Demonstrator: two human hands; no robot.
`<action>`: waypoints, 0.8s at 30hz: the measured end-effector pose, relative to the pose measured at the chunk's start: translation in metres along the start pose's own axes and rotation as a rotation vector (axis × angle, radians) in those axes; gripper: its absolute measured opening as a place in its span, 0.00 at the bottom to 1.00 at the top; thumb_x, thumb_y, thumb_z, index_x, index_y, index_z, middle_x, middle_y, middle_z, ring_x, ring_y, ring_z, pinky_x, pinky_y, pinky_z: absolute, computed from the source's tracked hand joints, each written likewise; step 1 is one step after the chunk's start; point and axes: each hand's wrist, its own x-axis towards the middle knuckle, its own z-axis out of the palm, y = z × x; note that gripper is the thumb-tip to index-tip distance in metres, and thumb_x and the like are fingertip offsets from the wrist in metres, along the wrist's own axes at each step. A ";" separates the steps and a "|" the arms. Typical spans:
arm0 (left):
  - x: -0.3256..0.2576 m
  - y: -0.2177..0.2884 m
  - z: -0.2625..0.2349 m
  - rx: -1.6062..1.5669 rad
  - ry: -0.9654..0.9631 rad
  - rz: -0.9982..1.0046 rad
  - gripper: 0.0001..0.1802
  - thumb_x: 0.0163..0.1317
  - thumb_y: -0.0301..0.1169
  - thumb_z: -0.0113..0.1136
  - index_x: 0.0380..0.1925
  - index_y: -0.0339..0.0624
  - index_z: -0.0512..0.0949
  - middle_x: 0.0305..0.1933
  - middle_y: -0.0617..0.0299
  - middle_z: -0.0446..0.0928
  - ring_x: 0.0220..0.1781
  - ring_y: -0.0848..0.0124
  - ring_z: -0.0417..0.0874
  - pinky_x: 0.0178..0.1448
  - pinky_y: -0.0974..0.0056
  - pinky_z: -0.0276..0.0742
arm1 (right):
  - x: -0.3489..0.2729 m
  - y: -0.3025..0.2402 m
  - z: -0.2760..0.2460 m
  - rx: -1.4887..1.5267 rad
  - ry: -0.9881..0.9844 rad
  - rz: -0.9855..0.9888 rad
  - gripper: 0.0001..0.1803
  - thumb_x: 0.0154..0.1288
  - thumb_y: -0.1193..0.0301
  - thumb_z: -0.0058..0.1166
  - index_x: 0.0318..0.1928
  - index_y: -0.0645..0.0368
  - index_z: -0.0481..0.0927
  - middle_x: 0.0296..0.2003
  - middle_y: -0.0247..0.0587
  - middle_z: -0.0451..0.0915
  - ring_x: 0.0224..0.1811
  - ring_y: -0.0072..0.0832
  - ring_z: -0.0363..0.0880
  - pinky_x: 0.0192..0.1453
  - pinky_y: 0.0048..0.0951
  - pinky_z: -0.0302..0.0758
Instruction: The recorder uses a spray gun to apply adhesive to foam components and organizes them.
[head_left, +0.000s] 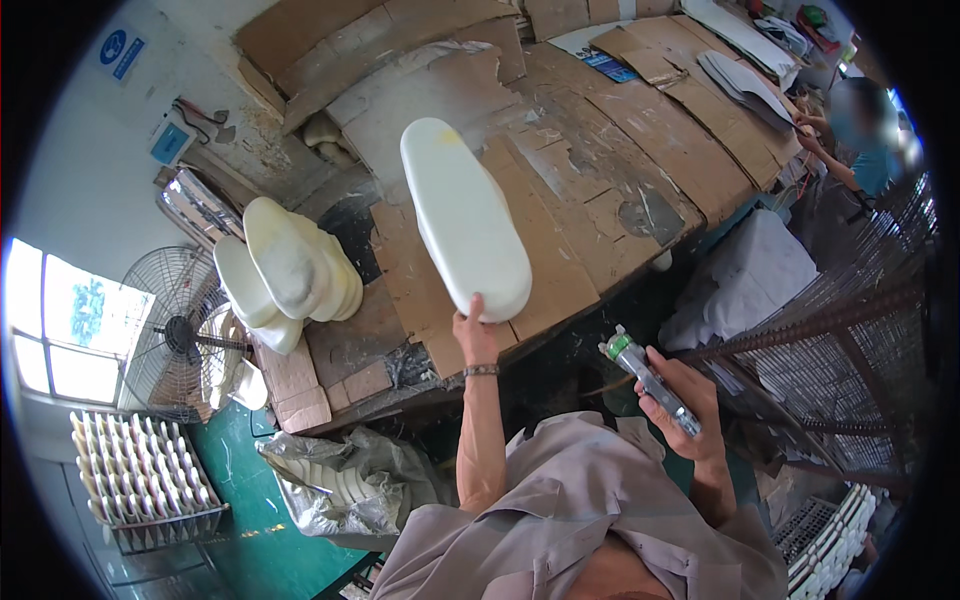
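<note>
Over a cardboard-covered bench (560,265), we grip the near end of a long white moulded piece (465,215) in our left hand (476,338), our right hand (692,398) clasping a green-tipped tool (652,380) well apart; held at one end only, the piece could swivel or slip if knocked sideways.

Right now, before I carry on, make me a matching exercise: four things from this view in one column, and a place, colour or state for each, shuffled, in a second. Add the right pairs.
Things
1. Left hand
2. Right hand
3. Round fan
4. White oblong piece

Places, colours, states
A. Beside the bright window
B. Yellowish patch near its far end
C. Wrapped around a handheld tool
D. Dark bracelet at its wrist

Pairs: 1-D, 2-C, 3-A, 4-B
</note>
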 end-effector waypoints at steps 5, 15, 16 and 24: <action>-0.002 -0.020 -0.032 -0.115 -0.083 0.044 0.24 0.66 0.34 0.69 0.55 0.32 0.71 0.53 0.54 0.79 0.53 0.63 0.83 0.50 0.56 0.85 | 0.000 0.005 -0.008 0.083 -0.095 -0.065 0.33 0.55 0.84 0.63 0.65 0.68 0.74 0.39 0.53 0.82 0.36 0.38 0.84 0.41 0.30 0.79; -0.003 -0.014 -0.022 -0.019 -0.098 0.026 0.29 0.68 0.38 0.67 0.58 0.33 0.65 0.58 0.52 0.74 0.54 0.61 0.83 0.58 0.51 0.86 | 0.016 0.011 -0.014 0.070 -0.009 -0.065 0.26 0.65 0.75 0.61 0.63 0.70 0.75 0.34 0.47 0.82 0.33 0.32 0.83 0.38 0.28 0.78; -0.005 -0.014 -0.023 -0.015 -0.098 0.023 0.29 0.68 0.38 0.67 0.58 0.33 0.65 0.58 0.52 0.74 0.54 0.61 0.83 0.58 0.51 0.86 | 0.017 0.010 -0.013 0.071 -0.007 -0.060 0.26 0.65 0.75 0.61 0.63 0.70 0.75 0.34 0.47 0.82 0.33 0.32 0.83 0.38 0.28 0.78; -0.045 -0.021 -0.068 0.084 -0.191 -0.121 0.22 0.72 0.40 0.62 0.58 0.39 0.70 0.48 0.60 0.79 0.48 0.66 0.84 0.55 0.56 0.86 | 0.017 0.007 -0.022 0.015 0.045 -0.089 0.30 0.57 0.78 0.65 0.62 0.70 0.76 0.34 0.49 0.81 0.33 0.35 0.83 0.38 0.28 0.77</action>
